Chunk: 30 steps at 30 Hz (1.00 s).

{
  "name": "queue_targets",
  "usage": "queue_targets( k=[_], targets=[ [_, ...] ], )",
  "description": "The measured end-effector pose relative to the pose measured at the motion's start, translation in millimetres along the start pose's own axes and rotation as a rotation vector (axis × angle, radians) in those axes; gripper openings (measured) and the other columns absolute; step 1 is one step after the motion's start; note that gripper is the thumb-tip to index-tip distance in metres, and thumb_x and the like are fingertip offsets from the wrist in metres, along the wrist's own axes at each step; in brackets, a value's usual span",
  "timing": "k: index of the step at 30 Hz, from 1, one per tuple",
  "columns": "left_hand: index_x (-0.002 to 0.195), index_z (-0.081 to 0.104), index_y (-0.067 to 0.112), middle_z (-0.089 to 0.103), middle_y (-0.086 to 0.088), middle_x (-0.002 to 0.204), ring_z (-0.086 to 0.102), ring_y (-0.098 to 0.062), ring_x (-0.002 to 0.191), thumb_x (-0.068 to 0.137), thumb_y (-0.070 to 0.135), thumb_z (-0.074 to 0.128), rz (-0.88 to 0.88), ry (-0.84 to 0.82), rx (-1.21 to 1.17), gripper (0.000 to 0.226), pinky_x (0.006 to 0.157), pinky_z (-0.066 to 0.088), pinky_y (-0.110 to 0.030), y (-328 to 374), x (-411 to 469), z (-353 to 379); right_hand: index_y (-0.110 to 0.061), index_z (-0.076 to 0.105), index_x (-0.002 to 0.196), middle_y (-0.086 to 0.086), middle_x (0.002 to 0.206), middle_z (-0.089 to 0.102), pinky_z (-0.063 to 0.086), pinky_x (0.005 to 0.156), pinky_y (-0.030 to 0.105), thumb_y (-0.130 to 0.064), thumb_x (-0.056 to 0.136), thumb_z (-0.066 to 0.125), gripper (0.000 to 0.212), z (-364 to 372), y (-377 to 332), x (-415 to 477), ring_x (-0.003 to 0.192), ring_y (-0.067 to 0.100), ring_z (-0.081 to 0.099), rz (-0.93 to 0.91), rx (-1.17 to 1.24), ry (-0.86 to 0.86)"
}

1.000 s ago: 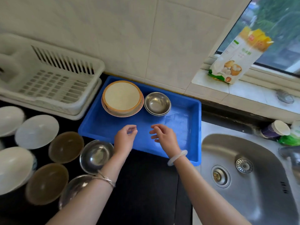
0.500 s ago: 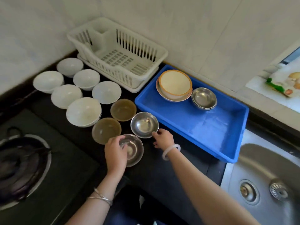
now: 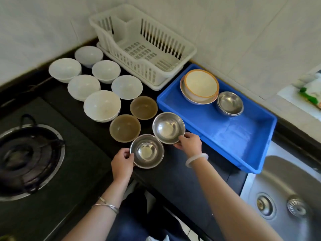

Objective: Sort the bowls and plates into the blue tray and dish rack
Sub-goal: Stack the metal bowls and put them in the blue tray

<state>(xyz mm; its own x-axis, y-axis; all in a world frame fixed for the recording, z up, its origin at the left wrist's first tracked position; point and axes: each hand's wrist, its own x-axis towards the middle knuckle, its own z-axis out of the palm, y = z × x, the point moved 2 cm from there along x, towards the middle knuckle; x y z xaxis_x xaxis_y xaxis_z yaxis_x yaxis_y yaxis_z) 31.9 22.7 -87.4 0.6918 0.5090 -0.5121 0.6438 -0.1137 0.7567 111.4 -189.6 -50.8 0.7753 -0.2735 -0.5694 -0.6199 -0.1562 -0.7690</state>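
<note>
**Both hands have come back from the tray and taken a steel bowl apiece.**

The left hand [image 3: 122, 163] pinches the small round stainless-steel bowl [image 3: 147, 151] at its 9 o'clock rim. The right hand [image 3: 190, 142] grips the second shiny steel bowl [image 3: 168, 127] at its 5 o'clock rim; whether that one has left the black table [image 3: 173, 174] I cannot tell. A second ago both hands hovered empty over the blue plastic tray [image 3: 225, 134], so this pair looks bound there, beside the stacked steel bowls [image 3: 230, 103] at 2 o'clock. Two brown translucent bowls [image 3: 125, 127] and the white bowls [image 3: 102, 105] wait at 10 o'clock, and the white slatted dish rack [image 3: 144, 47] stands at 12 o'clock.
</note>
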Motion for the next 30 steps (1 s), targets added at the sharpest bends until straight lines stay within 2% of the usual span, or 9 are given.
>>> queue_targets(
  k=[4,10,13,16,20,25,28,30],
  targets=[
    [0.092,0.061,0.014,0.063,-0.01,0.098,0.064,-0.022,0.086,0.088,0.006,0.059,-0.025,-0.09,-0.118,0.009,0.069,0.057,-0.032,2,2,9,0.001,0.068,0.081,0.011,0.076,0.072,0.054,0.055,0.015,-0.001,0.085,0.052,0.016,-10,-7,-11,0.063,0.011,0.072,-0.058,0.019,-0.035],
    [0.088,0.061,0.015,0.064,-0.009,0.094,0.065,-0.023,0.088,0.089,0.012,0.059,-0.027,-0.219,-0.175,0.004,0.069,0.056,-0.031,18,0,31,-0.003,0.069,0.077,0.006,0.069,0.07,0.048,0.048,0.009,-0.008,0.086,0.057,0.015,-21,0,-25,0.051,0.004,0.067,-0.094,-0.241,-0.041],
    [0.095,0.061,0.012,0.062,-0.011,0.1,0.063,-0.023,0.092,0.092,0.012,0.053,-0.054,-0.244,-0.18,0.009,0.068,0.055,-0.028,22,2,38,-0.008,0.068,0.074,0.004,0.067,0.07,0.049,0.048,0.008,-0.009,0.085,0.057,0.016,-24,8,-28,0.049,0.003,0.066,-0.103,-0.31,-0.034],
    [0.104,0.062,0.009,0.059,-0.009,0.106,0.06,-0.022,0.098,0.095,0.021,0.047,-0.092,-0.265,-0.168,0.021,0.07,0.055,-0.029,24,4,42,-0.012,0.066,0.072,0.001,0.065,0.069,0.048,0.047,0.008,-0.011,0.085,0.059,0.015,-27,13,-29,0.048,0.001,0.065,-0.088,-0.337,-0.024],
    [0.102,0.062,0.01,0.061,-0.004,0.094,0.061,-0.017,0.088,0.093,0.02,0.052,-0.042,-0.287,-0.117,0.017,0.066,0.053,-0.026,26,5,47,-0.015,0.064,0.071,0.0,0.064,0.068,0.048,0.046,0.01,-0.011,0.084,0.059,0.014,-26,20,-27,0.047,0.001,0.065,-0.065,-0.352,-0.005],
    [0.091,0.063,0.016,0.064,-0.007,0.094,0.064,-0.021,0.089,0.09,0.011,0.055,0.014,-0.314,-0.051,0.009,0.069,0.055,-0.029,30,10,51,-0.017,0.06,0.076,0.002,0.069,0.068,0.06,0.066,0.028,-0.012,0.083,0.059,0.009,-23,25,-22,0.055,0.01,0.069,-0.059,-0.379,0.026],
    [0.093,0.062,0.018,0.064,-0.004,0.095,0.063,-0.018,0.089,0.09,0.011,0.055,0.02,-0.336,-0.023,0.011,0.068,0.053,-0.027,35,15,53,-0.021,0.055,0.083,-0.001,0.075,0.065,0.06,0.066,0.031,-0.017,0.083,0.063,0.009,-24,28,-18,0.061,0.014,0.069,-0.036,-0.39,0.034],
    [0.094,0.062,0.02,0.063,0.0,0.092,0.062,-0.015,0.086,0.09,0.012,0.054,0.025,-0.357,0.005,0.012,0.064,0.051,-0.024,40,19,55,-0.021,0.056,0.097,-0.002,0.084,0.065,0.06,0.063,0.029,-0.018,0.084,0.064,0.016,-24,30,-15,0.067,0.015,0.069,0.023,-0.336,-0.007]
  ],
)
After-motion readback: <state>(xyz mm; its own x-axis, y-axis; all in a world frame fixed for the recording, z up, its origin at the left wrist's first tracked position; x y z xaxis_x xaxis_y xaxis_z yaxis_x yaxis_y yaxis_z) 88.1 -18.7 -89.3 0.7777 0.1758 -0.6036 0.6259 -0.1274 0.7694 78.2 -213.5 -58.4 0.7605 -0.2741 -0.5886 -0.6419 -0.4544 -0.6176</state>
